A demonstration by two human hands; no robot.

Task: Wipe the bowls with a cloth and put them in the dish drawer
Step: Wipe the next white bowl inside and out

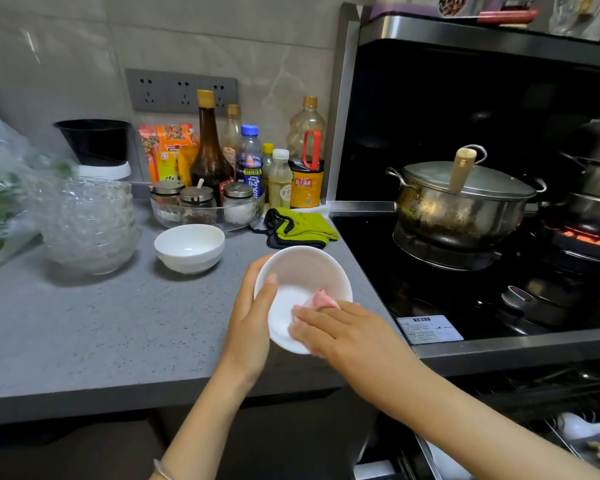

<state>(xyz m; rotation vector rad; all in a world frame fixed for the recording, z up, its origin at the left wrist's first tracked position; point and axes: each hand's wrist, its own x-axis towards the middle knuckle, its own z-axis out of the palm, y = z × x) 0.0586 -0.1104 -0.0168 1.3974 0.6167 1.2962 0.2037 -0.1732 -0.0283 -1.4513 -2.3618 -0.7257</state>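
Observation:
My left hand [253,323] grips a white bowl [305,271] by its left rim, thumb inside, holding it tilted above the grey counter near the stove edge. My right hand [340,327] presses a pink cloth [323,299] against the inside of that bowl. A second white bowl [189,247] stands upright on the counter to the left. The open dish drawer [534,403] with its wire rack shows at the lower right under the stove.
A stack of clear glass bowls [87,226] stands at the left. Sauce bottles and a glass tray of spice jars [205,213] line the back wall. A green cloth [298,228] lies by the stove. A steel pot [461,202] sits on the hob; the right burner glows.

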